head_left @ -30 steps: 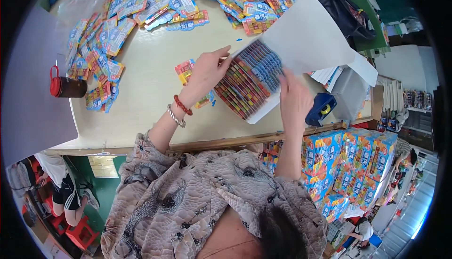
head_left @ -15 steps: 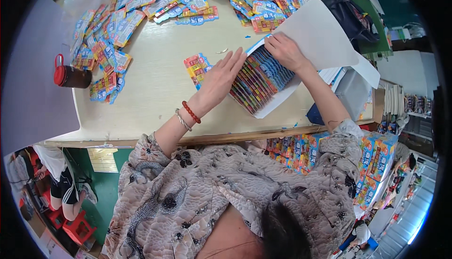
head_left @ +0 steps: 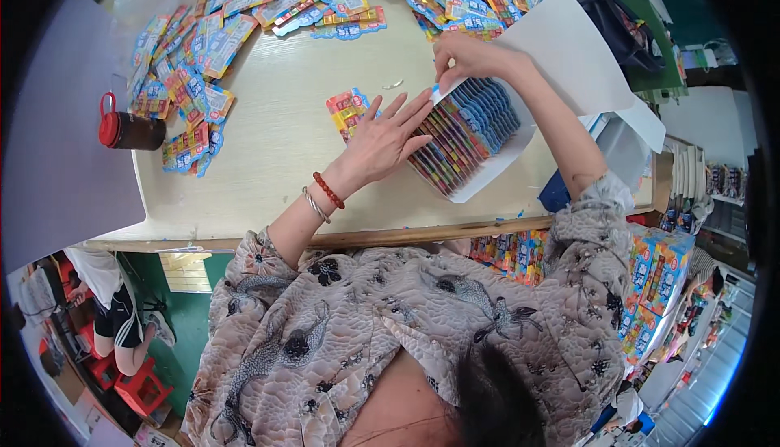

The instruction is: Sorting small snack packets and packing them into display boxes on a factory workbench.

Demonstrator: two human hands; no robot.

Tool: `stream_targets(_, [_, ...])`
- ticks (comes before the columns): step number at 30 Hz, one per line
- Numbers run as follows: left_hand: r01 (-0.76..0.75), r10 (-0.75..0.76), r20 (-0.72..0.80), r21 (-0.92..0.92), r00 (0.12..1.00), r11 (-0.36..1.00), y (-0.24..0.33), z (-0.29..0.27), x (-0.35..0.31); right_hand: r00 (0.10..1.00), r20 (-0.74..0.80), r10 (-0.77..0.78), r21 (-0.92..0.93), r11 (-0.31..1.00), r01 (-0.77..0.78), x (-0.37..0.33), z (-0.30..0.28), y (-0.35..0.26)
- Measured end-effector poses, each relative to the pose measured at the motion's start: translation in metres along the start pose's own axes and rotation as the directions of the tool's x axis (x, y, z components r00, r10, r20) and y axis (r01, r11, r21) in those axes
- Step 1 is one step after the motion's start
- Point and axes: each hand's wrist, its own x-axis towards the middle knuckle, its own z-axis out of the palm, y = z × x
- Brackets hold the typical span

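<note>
An open white box (head_left: 510, 142) with a raised lid (head_left: 561, 53) lies tilted on the table in front of me. Upright rows of colourful flat packs (head_left: 447, 151) fill it, their blue tops showing along one side. My left hand (head_left: 382, 140) lies along the box's left side, fingers stretched and spread, holding nothing. At the box's far left corner my right hand (head_left: 473, 57) has its fingers curled, thumb and forefinger pinching the box's edge. A single pack (head_left: 348, 112) lies flat beyond my left hand, partly covered by it.
A heap of similar packs (head_left: 325, 0) spreads across the far table, with more packs (head_left: 191, 94) to the left. A dark jar with a red lid (head_left: 130, 130) stands at the left. The dark bag (head_left: 613, 21) sits far right. The wooden table edge (head_left: 390, 237) runs before me.
My right hand has moved left and away from me, from over the packs to the box's far corner. My left hand has spread its fingers and thumb. The view has shifted slightly.
</note>
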Motion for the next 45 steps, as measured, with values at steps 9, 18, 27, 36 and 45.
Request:
stream_targets(9, [-0.004,0.004,-0.042,-0.012,0.999,1.0,-0.005,-0.001,-0.014,0.985,-0.147,0.084,-0.615,0.772,-0.158,-0.025,-0.005,0.014])
stream_targets(18, [-0.213,0.165,-0.329,-0.116,0.93,0.97,0.029,-0.003,-0.013,0.958,-0.216,0.187,-0.192,0.954,-0.229,-0.152,0.026,-0.082])
stream_targets(27, [-0.095,-0.015,-0.174,-0.605,0.985,0.791,0.097,0.028,-0.017,0.889,-0.422,0.181,0.042,0.983,-0.18,-0.16,0.073,-0.041])
stream_targets(36, [-0.112,0.114,-0.112,0.028,0.987,0.993,0.104,0.025,-0.026,0.795,-0.595,0.116,-0.146,0.957,-0.249,-0.15,0.103,-0.044])
stream_targets(45, [-0.121,0.161,-0.124,0.282,0.979,0.952,0.099,0.046,-0.037,0.066,-0.491,0.869,0.861,0.473,0.188,-0.101,0.197,-0.108])
